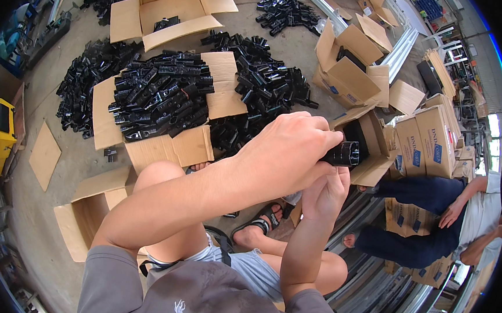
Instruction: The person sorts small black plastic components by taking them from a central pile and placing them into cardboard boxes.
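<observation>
My left hand [299, 146] reaches across in front of me, its fingers closed around a short, glossy black tubular part [347, 154]. Just below it, my right hand [325, 192] is raised with its fingertips closed against the same part from underneath. The part's ridged end points to the right, and the rest of it is hidden in my left hand. Behind the part stands an open cardboard box [376, 168] with a dark interior. Left of my hands, another open carton [228, 76] is heaped with similar black parts [161, 95].
Piles of black parts [273, 82] lie on the floor around the cartons. An open box [124, 17] stands at the far left, another [350, 67] at the far right. A seated person [418, 226] is to my right beside stacked cartons [423, 145]. Long metal profiles [364, 281] lie nearby.
</observation>
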### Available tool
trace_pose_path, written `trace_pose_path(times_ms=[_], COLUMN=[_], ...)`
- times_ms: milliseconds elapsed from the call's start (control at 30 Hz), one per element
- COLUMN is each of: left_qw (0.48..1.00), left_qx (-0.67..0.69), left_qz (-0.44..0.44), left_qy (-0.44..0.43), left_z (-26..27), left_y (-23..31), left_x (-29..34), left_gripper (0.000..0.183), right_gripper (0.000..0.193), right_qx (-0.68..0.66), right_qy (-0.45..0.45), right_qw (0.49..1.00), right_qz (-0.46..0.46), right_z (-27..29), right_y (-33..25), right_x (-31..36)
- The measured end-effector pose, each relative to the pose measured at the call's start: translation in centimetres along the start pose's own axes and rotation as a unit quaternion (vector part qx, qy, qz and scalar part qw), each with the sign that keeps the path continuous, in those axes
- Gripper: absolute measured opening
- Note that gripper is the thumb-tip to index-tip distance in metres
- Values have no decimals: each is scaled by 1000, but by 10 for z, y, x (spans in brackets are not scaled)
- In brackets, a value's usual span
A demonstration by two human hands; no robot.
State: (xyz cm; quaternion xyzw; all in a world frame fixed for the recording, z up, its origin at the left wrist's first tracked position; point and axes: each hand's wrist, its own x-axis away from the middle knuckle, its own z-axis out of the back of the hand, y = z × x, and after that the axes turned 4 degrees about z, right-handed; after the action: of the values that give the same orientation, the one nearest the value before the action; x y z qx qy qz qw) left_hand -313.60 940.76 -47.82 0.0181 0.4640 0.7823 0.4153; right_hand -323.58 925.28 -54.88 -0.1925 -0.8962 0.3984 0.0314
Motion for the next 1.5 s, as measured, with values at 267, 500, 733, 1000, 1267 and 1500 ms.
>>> trace_pose_path(times_ms=[267, 500, 733, 1000, 1267, 1500], left_qw=[1000, 1000, 996, 991, 809, 691], left_qx=[-5, -6, -64, 21, 485, 595], left_qz=[5, -9, 4, 118, 309, 410], left_qy=[-9, 9, 56, -55, -121, -14], left_z=[1, -6, -31, -25, -37, -57], left_y=[3, -2, -4, 1, -20, -3], left_x=[-1, -2, -1, 3, -6, 2], left_gripper=[45, 40, 45, 64, 44, 32], right_gripper=[41, 35, 24, 24, 31, 40], right_qx=[68, 53, 233, 361, 197, 356], right_qy=[-3, 0, 82, 99, 89, 123], right_qw=[998, 998, 963, 927, 976, 923], right_qz=[11, 36, 104, -8, -22, 81], right_z=[4, 3, -22, -6, -4, 4], right_y=[0, 3, 3, -11, -24, -23], right_x=[3, 3, 4, -16, -18, -37])
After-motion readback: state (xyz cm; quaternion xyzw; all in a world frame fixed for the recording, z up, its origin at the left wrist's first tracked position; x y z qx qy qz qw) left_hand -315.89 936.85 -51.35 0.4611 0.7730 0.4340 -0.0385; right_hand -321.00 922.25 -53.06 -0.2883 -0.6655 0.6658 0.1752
